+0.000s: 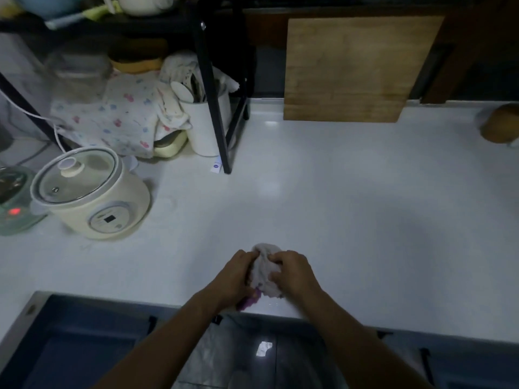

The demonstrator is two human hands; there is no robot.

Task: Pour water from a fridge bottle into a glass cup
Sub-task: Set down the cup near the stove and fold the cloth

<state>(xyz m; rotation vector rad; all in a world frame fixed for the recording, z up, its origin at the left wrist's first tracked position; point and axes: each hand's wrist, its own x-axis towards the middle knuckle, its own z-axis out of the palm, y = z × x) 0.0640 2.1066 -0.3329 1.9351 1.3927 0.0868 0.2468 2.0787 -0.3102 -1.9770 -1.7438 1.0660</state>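
Hands: your left hand (238, 272) and right hand (292, 272) both have fingers curled into one bunched grey cloth (265, 272), gripping it from opposite sides just in front of you.
Cloth: it sits on the white surface (351, 197) at the near edge, well to the right of the cream cooker (92, 192). A purple piece (248, 301) shows under your left hand; what it is cannot be told.
Reason for hold: judged, the two-sided grip suits wringing or gathering the cloth, or wiping the edge; a wet glint lies on the surface beside your right wrist.
Task items: neither bottle nor glass cup can be found in view. A clear jar-like shape stands behind the cooker, too blurred to name.
Cooker: lid on, standing at the left with its panel facing you.
Rack: black rack (216, 108) stands behind and to the right of the cooker, with a white utensil holder (202, 127) and patterned cloths at its foot.
Board: wooden board (354, 68) leans upright against the back wall, far right of the cooker, likely parked there to leave the surface free.
Progress: judged, pouring is not under way at this moment; both hands must be freed of the cloth before you can handle a bottle.
Risk: a damp hand may slip on a cold bottle.
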